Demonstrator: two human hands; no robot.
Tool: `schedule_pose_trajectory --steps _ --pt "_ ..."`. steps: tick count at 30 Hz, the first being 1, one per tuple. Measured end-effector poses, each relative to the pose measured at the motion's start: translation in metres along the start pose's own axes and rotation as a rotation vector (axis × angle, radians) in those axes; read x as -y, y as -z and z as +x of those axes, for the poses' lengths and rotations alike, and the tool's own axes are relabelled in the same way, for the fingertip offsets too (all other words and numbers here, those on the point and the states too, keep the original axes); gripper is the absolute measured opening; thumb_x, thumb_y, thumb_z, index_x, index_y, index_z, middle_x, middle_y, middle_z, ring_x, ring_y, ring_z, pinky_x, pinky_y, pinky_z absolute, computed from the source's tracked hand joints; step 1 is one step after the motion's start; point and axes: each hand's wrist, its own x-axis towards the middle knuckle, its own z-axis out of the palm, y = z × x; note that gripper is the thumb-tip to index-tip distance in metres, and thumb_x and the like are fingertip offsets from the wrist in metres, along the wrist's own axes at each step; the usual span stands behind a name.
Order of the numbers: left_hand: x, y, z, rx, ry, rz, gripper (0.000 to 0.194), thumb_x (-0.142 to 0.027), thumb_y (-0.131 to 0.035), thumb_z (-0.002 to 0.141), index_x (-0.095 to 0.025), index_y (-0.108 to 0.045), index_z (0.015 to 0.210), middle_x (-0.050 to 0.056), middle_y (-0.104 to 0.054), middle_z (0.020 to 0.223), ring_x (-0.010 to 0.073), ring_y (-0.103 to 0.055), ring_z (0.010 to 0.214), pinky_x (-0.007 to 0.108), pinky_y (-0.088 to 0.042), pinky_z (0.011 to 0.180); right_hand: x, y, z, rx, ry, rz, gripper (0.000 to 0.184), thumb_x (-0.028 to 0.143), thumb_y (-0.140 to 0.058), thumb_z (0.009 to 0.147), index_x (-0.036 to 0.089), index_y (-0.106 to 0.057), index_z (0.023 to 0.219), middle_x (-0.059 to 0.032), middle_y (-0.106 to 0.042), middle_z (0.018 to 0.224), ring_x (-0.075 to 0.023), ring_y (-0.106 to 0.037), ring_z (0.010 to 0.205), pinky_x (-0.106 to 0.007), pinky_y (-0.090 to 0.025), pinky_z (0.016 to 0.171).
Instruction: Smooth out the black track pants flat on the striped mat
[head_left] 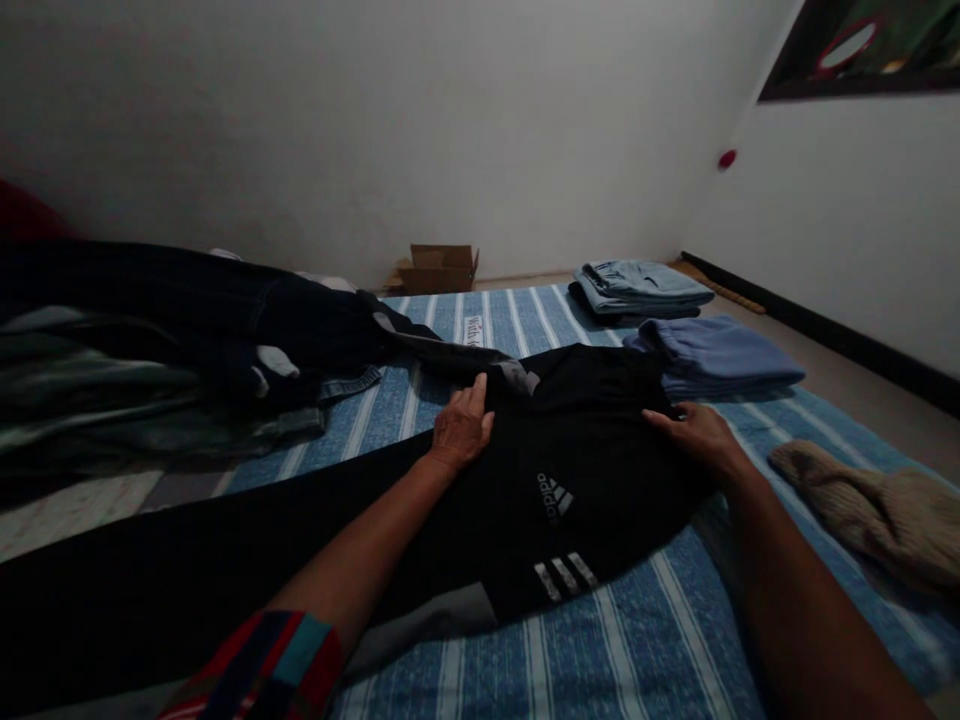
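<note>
Right hand (703, 438) pinches trousers (600, 455) — striped sheet (637, 625), pale wall (375, 130).

Across the sheet (585, 670) lay the trousers (607, 460), the left hand (461, 430) resting on them, the right hand (697, 435) at their waist end! Left of the left fingers one leg ran off toward the near side; just beyond those same fingers the other leg stretched away to a clothes heap (172, 390), well out left. Farther past them, a box (435, 278) stood before the wall (450, 120). Over to the right fingers: just behind, a folded garment (735, 355); behind that, a stack of clothes (637, 288). And right of them, a crumpled garment (885, 505) on the sheet!
</note>
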Motion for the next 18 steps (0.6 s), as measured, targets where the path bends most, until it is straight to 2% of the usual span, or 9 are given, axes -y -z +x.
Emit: schedule_pose_trajectory --steps 3,7,10,13,18 --pt "-0.006 0.013 -0.013 0.027 -0.077 0.04 0.052 -0.017 -0.051 0.081 -0.009 -0.038 0.131 0.018 -0.051 0.123 0.0295 -0.045 0.115 0.044 -0.038 0.097 -0.005 0.008 -0.012 0.067 -0.014 -0.071 0.041 0.058 -0.059 0.069 0.018 -0.061 0.065 -0.0074 -0.061 0.063 -0.0218 -0.057 0.059 -0.03 -0.034 0.053" --pt "-0.008 0.034 -0.046 0.107 -0.196 0.047 0.039 -0.019 -0.055 0.08 -0.014 -0.051 0.118 0.012 -0.054 0.122 0.0244 -0.047 0.114 0.039 -0.038 0.1 -0.011 0.02 -0.018 0.051 0.07 -0.199 0.035 0.054 -0.059 0.073 0.021 -0.056 0.06 -0.006 -0.059 0.064 -0.0202 -0.055 0.062 -0.03 -0.032 0.055" --pt "0.0 0.046 -0.079 0.181 -0.262 0.011 0.041 -0.028 -0.054 0.083 -0.012 -0.05 0.121 0.013 -0.053 0.125 0.0241 -0.046 0.118 0.039 -0.036 0.102 -0.017 0.024 -0.021 0.006 0.091 -0.25 0.033 0.053 -0.061 0.073 0.021 -0.057 0.065 -0.0075 -0.059 0.066 -0.0223 -0.055 0.064 -0.032 -0.033 0.056" --pt "0.009 0.052 -0.109 0.265 -0.277 -0.013 0.051 -0.039 -0.052 0.085 -0.012 -0.044 0.128 0.016 -0.046 0.135 0.0264 -0.037 0.128 0.044 -0.031 0.105 -0.024 0.022 -0.023 -0.02 0.083 -0.282 0.034 0.055 -0.06 0.074 0.021 -0.058 0.068 -0.0092 -0.06 0.067 -0.024 -0.056 0.064 -0.033 -0.034 0.057" --pt "0.01 0.062 -0.138 0.335 -0.281 -0.005 0.06 -0.046 -0.052 0.085 -0.015 -0.037 0.134 0.016 -0.036 0.143 0.0282 -0.024 0.136 0.049 -0.026 0.107 -0.029 0.022 -0.024 -0.055 0.095 -0.299 0.039 0.057 -0.057 0.075 0.019 -0.062 0.074 -0.0139 -0.063 0.075 -0.0275 -0.058 0.073 -0.035 -0.036 0.06"
